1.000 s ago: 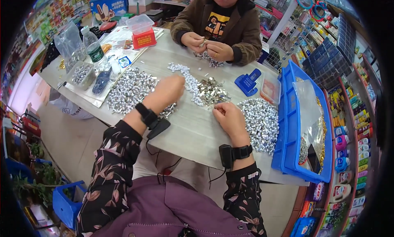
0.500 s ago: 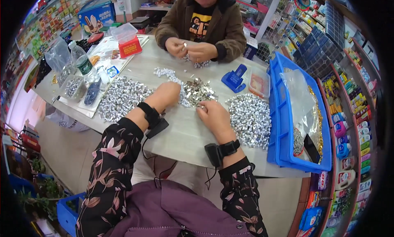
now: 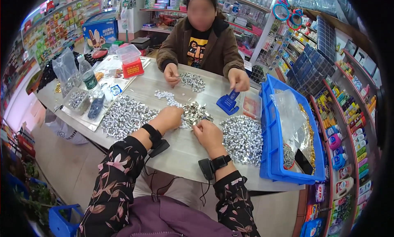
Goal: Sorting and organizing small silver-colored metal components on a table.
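Note:
A heap of small shiny metal pieces (image 3: 197, 112) lies on the table between my hands. My left hand (image 3: 169, 118) is curled closed at the heap's left edge, its fingertips mostly turned out of sight. At the near edge, my right hand (image 3: 208, 135) is closed in a pinch against the metal pieces. Whatever either hand holds is too small or hidden to make out. Just beyond my left hand is a scatter of small white pieces (image 3: 165, 96). Larger piles of silvery-white bits spread on both sides, a left pile (image 3: 125, 116) and a right pile (image 3: 243, 141).
Across the table, a person (image 3: 201, 44) has one hand on a blue tool (image 3: 227, 104), the other beside a small silvery pile (image 3: 193, 82). A blue crate (image 3: 271, 163) borders the right side. A water bottle (image 3: 87, 73), clear tub (image 3: 76, 98) and red box (image 3: 132, 68) stand left.
The person opposite has parted their hands and moved one onto the blue tool. My view has tilted up a little; my hands stay around the metal heap.

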Tool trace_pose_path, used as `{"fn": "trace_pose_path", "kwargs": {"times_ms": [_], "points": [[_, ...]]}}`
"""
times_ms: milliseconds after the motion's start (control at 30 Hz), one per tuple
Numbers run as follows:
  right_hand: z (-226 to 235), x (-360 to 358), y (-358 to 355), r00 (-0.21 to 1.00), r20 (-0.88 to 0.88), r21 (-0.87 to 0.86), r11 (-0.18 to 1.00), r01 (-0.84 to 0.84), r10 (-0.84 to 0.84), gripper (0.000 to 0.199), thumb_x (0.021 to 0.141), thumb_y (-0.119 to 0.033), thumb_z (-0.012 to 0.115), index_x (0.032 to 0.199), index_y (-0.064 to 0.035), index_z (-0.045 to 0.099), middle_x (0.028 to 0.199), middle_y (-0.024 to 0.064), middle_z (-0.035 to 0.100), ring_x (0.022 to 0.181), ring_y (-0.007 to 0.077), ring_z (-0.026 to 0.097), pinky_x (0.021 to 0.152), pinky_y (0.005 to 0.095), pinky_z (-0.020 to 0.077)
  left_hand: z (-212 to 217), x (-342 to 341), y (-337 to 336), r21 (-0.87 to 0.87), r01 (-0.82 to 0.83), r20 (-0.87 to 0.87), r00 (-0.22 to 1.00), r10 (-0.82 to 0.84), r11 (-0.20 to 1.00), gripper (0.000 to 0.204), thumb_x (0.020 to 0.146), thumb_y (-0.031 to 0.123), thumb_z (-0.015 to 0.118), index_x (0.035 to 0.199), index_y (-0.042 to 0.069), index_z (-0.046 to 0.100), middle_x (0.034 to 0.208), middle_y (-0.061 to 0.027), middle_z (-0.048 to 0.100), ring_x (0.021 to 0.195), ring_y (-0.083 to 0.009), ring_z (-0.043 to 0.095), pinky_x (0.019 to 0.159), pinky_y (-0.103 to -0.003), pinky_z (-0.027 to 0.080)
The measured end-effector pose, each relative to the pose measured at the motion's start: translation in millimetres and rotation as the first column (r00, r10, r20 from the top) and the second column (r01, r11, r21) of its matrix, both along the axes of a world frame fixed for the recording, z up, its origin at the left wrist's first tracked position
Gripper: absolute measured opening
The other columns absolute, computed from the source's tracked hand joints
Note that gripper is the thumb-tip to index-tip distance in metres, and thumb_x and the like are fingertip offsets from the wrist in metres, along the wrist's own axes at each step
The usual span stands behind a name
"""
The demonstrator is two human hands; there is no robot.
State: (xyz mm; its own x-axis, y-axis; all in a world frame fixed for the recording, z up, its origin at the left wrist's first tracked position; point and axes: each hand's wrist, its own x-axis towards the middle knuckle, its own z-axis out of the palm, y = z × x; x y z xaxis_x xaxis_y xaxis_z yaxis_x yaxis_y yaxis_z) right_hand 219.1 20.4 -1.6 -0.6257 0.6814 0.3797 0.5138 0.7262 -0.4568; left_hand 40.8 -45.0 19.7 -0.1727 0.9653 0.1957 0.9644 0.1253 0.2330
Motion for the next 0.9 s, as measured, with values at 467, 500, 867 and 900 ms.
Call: {"fn": "trace_pose_path", "kwargs": {"times_ms": [467, 500, 867, 900], "points": [[-6, -1, 1, 0.999, 0.036, -0.006, 1.000, -0.004, 0.004, 0.024, 0.078, -0.034, 0.061, 0.077, -0.0099, 0.063, 0.077, 0.0091, 0.064, 0.069, 0.0277, 0.062, 0.060, 0.0390, 0.0480, 8, 37, -39, 0.182, -0.026, 0.882, 0.446, -0.152, 0.983, 0.015, 0.081, 0.012, 0.061, 0.085, 0.002, 0.051, 0.069, -0.0062, 0.058, 0.063, -0.0145, 0.059, 0.056, -0.028, 0.049], [-6, -1, 2, 0.999, 0.031, -0.004, 1.000, -0.008, 0.008, 0.024, 0.078, -0.033, 0.062, 0.078, -0.0096, 0.063, 0.077, 0.0093, 0.064, 0.069, 0.0267, 0.062, 0.060, 0.0378, 0.0482, 4, 41, -40, 0.203, -0.026, 0.946, 0.262, -0.190, 0.979, 0.015, 0.082, 0.012, 0.061, 0.087, 0.003, 0.051, 0.071, -0.0045, 0.058, 0.063, -0.0113, 0.058, 0.055, -0.025, 0.049], [-4, -5, -2, 0.799, -0.600, -0.612, 0.623, -0.487, 0.035, 0.012, 0.083, -0.011, 0.063, 0.089, -0.0015, 0.060, 0.077, 0.0010, 0.061, 0.068, 0.0064, 0.056, 0.062, 0.0185, 0.0447, -31, 38, -40, 0.136, -0.183, 0.955, -0.238, -0.178, 0.974, 0.013, 0.086, 0.016, 0.060, 0.092, 0.006, 0.053, 0.077, -0.0013, 0.057, 0.064, -0.0087, 0.056, 0.056, -0.022, 0.049], [-2, -6, -5, 0.777, -0.627, -0.605, 0.595, -0.529, 0.054, 0.011, 0.083, -0.009, 0.062, 0.090, -0.0011, 0.059, 0.078, 0.0000, 0.061, 0.069, 0.0055, 0.056, 0.062, 0.0178, 0.0444, -31, 38, -39, 0.128, -0.180, 0.944, -0.279, -0.176, 0.975, 0.013, 0.087, 0.016, 0.059, 0.092, 0.006, 0.053, 0.077, -0.0011, 0.057, 0.063, -0.0088, 0.056, 0.056, -0.022, 0.048]]}}
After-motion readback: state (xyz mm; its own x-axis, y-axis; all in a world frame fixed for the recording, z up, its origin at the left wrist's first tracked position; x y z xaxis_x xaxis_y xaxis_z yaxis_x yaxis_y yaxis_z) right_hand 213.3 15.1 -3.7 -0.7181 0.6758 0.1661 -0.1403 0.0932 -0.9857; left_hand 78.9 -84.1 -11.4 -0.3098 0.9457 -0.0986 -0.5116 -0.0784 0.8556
